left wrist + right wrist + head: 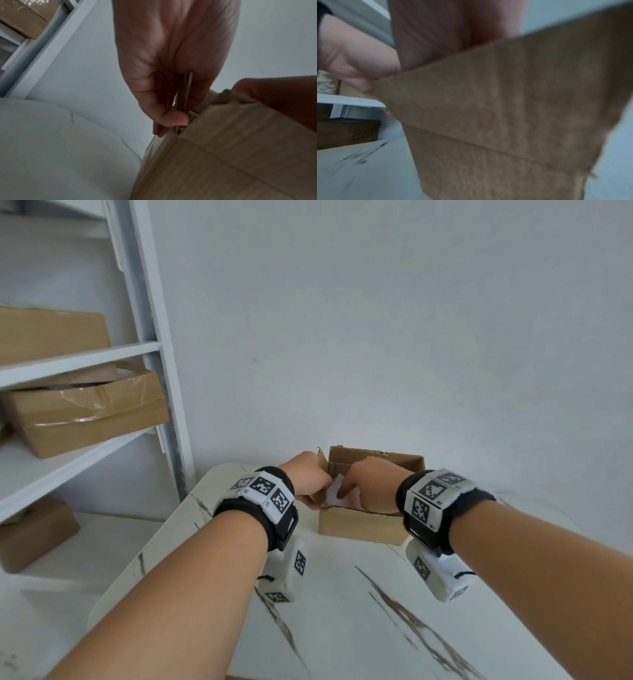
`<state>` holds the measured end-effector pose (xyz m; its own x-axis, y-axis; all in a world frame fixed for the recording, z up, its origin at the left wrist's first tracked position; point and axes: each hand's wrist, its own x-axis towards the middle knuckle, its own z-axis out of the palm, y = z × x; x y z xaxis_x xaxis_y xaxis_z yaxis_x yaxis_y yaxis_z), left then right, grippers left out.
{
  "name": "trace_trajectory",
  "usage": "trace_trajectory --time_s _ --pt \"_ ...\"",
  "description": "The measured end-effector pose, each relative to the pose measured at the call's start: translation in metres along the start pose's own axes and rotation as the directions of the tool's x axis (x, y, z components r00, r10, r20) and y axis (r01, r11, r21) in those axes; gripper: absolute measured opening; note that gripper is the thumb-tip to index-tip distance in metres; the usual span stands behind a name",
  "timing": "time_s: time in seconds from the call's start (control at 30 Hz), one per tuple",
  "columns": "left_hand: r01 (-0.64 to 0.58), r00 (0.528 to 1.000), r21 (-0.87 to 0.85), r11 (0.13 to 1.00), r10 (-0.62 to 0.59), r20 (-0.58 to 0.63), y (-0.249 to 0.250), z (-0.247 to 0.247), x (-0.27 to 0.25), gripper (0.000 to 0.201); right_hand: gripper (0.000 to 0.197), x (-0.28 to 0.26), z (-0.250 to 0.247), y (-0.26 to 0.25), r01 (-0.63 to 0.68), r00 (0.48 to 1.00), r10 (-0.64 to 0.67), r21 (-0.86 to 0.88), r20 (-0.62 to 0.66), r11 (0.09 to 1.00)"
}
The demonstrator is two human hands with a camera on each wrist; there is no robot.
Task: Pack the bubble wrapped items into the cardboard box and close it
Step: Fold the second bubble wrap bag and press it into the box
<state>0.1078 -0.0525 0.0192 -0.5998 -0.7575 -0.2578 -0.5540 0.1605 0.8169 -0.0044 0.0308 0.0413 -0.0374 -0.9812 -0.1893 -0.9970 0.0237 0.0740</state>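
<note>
The cardboard box [359, 525] stands open on the marble-patterned tabletop [342, 611], with a white bubble-wrapped item [334, 494] inside at its left end. The left hand [305, 479] pinches the box's left side flap [186, 92] between thumb and fingers. The right hand [371, 482] reaches into the box with fingers curled down onto the wrapped item; whether it grips it cannot be told.

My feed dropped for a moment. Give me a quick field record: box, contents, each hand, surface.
box: cardboard box on the table, top flaps not closed
contents: white bubble wrapped item showing in the opening
left hand: left hand pinches the left side flap at the box corner
right hand: right hand reaches into the opening, on the wrapped item; grip hidden
surface: white marble-patterned table
</note>
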Motion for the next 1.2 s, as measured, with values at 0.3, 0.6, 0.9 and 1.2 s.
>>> trace_trajectory --time_s 0.3,0.6,0.9,1.2 --pt "0.044 0.989 -0.052 0.998 -0.051 -0.138 0.000 -0.004 0.002 0.014 0.040 -0.020 -0.007 0.033 -0.055 0.949 0.077 0.082 -0.305 0.995" --pt "-0.011 0.924 -0.063 0.998 -0.014 -0.383 -0.008 0.012 0.015 0.025 0.023 -0.043 0.029 0.076 -0.287 0.773 0.333 0.172 -0.540 0.943" --pt "-0.018 0.902 -0.093 0.995 -0.024 -0.431 -0.012 0.015 0.031 0.032 0.013 -0.034 0.081 0.096 -0.280 0.599 0.532 0.466 -0.598 0.839" --pt "0.003 0.905 -0.115 0.993 -0.052 -0.422 -0.012 0.016 0.034 0.029 0.030 -0.018 0.116 0.107 -0.413 0.670 0.674 0.597 -0.313 0.688"
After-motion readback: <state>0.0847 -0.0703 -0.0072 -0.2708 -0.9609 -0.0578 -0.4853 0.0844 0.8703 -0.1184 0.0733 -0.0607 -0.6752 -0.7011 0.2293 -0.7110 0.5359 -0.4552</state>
